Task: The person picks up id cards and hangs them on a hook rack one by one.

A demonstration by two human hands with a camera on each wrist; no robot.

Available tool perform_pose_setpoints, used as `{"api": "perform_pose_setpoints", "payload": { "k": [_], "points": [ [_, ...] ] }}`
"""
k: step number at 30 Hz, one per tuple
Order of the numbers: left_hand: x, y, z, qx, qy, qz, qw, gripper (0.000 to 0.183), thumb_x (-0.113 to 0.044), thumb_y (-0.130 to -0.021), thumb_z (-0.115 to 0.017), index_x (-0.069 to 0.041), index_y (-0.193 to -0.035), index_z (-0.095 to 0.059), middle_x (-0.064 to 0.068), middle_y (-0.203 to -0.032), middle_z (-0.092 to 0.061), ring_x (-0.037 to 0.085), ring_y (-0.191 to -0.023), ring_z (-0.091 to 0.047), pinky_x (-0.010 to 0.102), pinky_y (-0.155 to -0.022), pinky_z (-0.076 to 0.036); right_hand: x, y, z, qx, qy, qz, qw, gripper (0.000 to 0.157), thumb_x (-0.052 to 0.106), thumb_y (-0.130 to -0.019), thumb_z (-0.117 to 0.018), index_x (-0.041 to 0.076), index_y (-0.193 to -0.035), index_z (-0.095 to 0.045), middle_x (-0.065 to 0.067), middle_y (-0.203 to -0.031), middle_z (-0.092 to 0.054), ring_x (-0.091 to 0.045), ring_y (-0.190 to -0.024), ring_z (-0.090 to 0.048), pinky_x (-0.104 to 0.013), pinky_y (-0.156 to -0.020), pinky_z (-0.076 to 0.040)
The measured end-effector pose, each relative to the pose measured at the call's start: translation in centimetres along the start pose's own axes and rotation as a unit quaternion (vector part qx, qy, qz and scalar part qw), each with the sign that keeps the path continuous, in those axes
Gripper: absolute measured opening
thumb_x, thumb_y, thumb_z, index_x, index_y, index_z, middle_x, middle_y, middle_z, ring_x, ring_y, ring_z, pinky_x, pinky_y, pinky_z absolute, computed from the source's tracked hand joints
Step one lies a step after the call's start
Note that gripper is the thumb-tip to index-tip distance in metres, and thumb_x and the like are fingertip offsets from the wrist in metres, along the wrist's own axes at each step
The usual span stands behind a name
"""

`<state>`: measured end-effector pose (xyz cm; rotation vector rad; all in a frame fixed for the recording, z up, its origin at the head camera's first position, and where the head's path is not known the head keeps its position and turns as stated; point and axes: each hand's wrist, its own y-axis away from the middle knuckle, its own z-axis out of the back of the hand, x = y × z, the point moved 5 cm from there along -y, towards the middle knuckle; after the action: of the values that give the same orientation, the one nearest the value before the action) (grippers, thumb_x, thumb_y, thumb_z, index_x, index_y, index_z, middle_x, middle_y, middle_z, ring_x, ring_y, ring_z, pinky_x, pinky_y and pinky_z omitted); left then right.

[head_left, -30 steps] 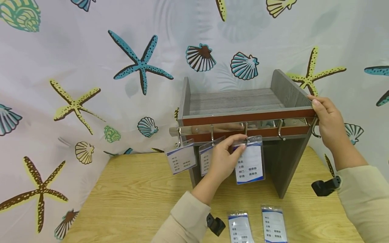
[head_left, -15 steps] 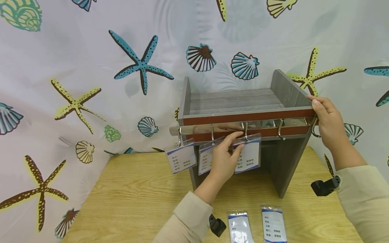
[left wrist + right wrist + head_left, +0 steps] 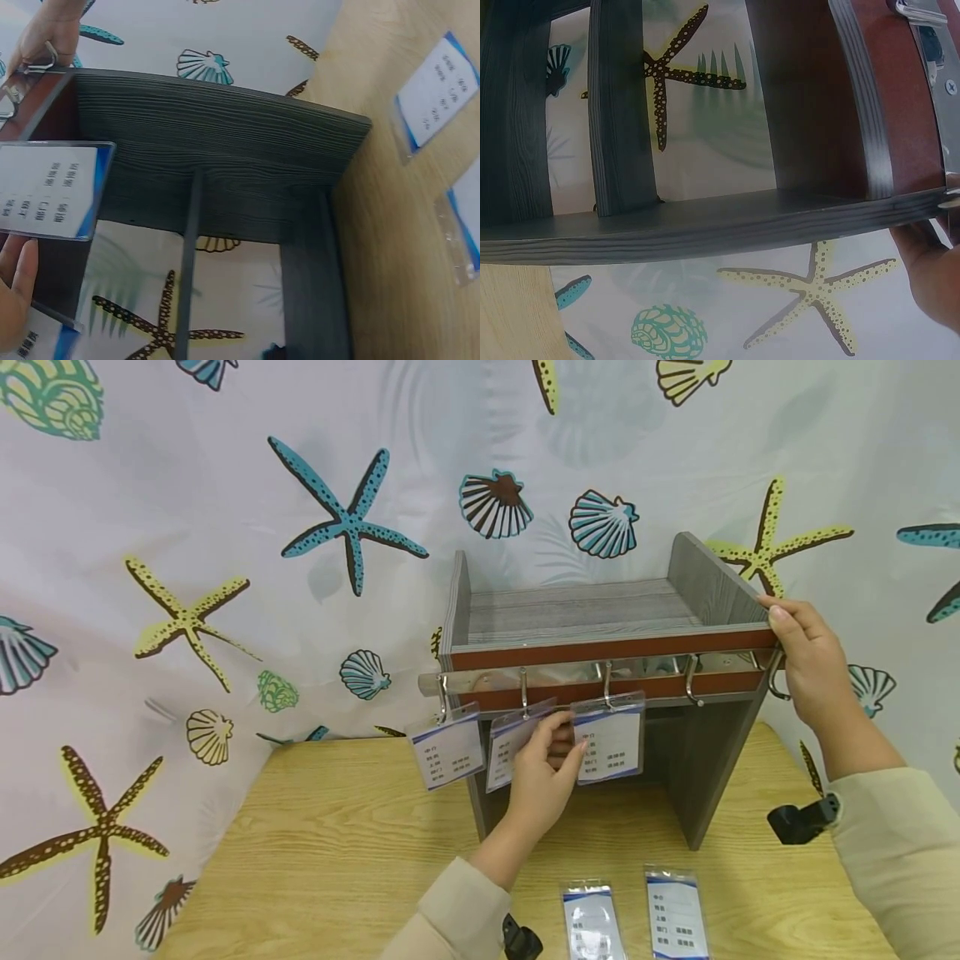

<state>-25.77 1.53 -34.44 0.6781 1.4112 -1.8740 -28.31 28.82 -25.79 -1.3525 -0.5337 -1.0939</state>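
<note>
The left hand (image 3: 538, 781) is easing off the badge (image 3: 617, 743), which is now hanging unheld from the middle hook (image 3: 607, 683), thumb possibly brushing its edge; the right hand (image 3: 813, 672) is gripping the rack (image 3: 720, 581).

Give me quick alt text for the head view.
The left hand is beside the rightmost of three badges hanging from hooks on a gray rack; the right hand grips the rack's right side. Two more badges lie on the wooden table below.
</note>
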Motion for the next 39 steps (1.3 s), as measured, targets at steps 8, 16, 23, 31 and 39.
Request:
{"api": "perform_pose_setpoints", "payload": {
  "k": [8,16,23,31,39],
  "points": [
    [2.0,2.4,-0.2,0.022,-0.015,0.049,0.9984,0.028,-0.008,-0.083,-0.057,-0.004,-0.110,-0.050,0.007,-0.093,-0.060,0.015,-0.082,-0.057,0.021,-0.067,-0.047,0.0,0.0,0.0,0.001,-0.005,0.001,1.000,0.032,0.029,-0.093,-0.034,0.020,-0.122,-0.047,-0.010,-0.124,-0.032,-0.016,-0.119,-0.023,-0.032,-0.100,-0.015],
    [4.7,4.6,-0.7,0.050,-0.031,0.100,0.9933,0.026,-0.009,-0.083,-0.058,-0.003,-0.107,-0.052,0.005,-0.094,-0.061,0.013,-0.082,-0.057,0.020,-0.067,-0.046,-0.2,0.0,0.1,0.000,0.000,-0.004,1.000,0.032,0.028,-0.094,-0.034,0.020,-0.122,-0.047,-0.011,-0.129,-0.029,-0.015,-0.121,-0.021,-0.033,-0.101,-0.013],
    [7.4,6.5,-1.3,0.073,-0.041,0.140,0.9866,0.025,-0.009,-0.081,-0.059,-0.003,-0.105,-0.054,0.004,-0.093,-0.061,0.013,-0.081,-0.057,0.019,-0.068,-0.046,-0.1,0.0,0.1,0.004,-0.003,0.000,1.000,0.033,0.028,-0.094,-0.034,0.018,-0.123,-0.046,-0.012,-0.129,-0.028,-0.015,-0.122,-0.020,-0.033,-0.101,-0.012],
    [10.3,8.5,-2.4,0.108,-0.060,0.177,0.9765,0.025,-0.006,-0.079,-0.061,0.000,-0.102,-0.055,0.010,-0.091,-0.060,0.020,-0.080,-0.057,0.029,-0.072,-0.047,0.1,0.1,0.0,0.003,-0.004,0.005,1.000,0.033,0.027,-0.094,-0.034,0.018,-0.122,-0.046,-0.010,-0.128,-0.030,-0.015,-0.122,-0.019,-0.034,-0.101,-0.011],
    [12.4,10.6,-3.3,0.165,-0.144,0.212,0.9523,0.028,-0.009,-0.077,-0.063,-0.002,-0.103,-0.056,0.009,-0.096,-0.059,0.021,-0.083,-0.057,0.031,-0.072,-0.046,0.0,0.0,0.0,0.001,-0.010,0.001,1.000,0.033,0.028,-0.094,-0.034,0.018,-0.122,-0.047,-0.010,-0.128,-0.030,-0.014,-0.122,-0.019,-0.033,-0.101,-0.010]
  ]
}}
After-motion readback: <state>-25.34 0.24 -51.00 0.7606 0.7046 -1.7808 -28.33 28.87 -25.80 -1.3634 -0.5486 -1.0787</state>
